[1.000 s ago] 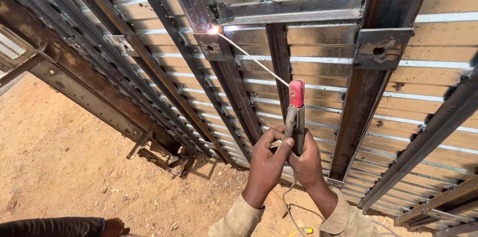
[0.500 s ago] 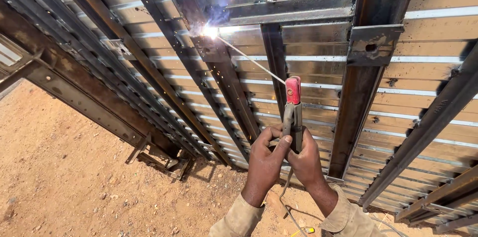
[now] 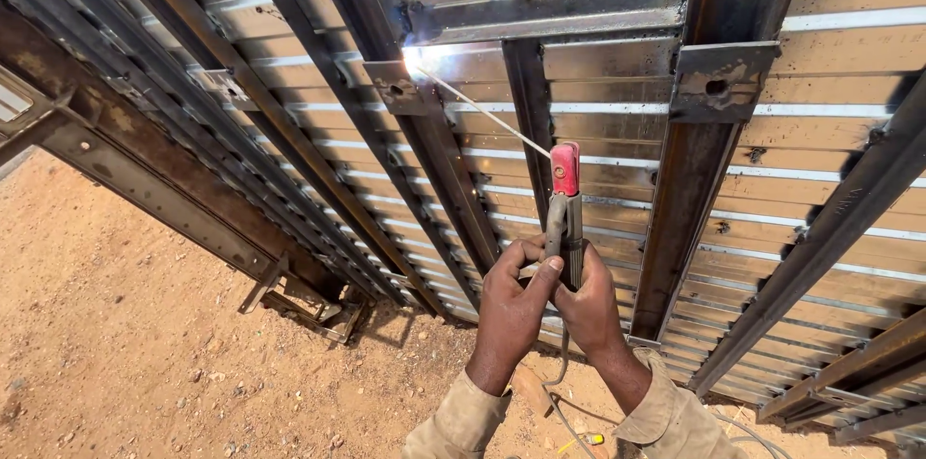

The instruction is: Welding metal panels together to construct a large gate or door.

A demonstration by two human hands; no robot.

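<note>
Corrugated steel gate (image 3: 617, 179); both hands (image 3: 550, 300) grip red-tipped electrode holder (image 3: 564, 213).

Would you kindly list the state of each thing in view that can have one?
Electrode holder: upright, gripped by both hands.
Welding rod: clamped in holder, tip at the joint.
Arc: lit, glowing bright.
Left hand: closed on holder.
Right hand: closed on holder.
Bracket plate: fixed on beam.
</note>
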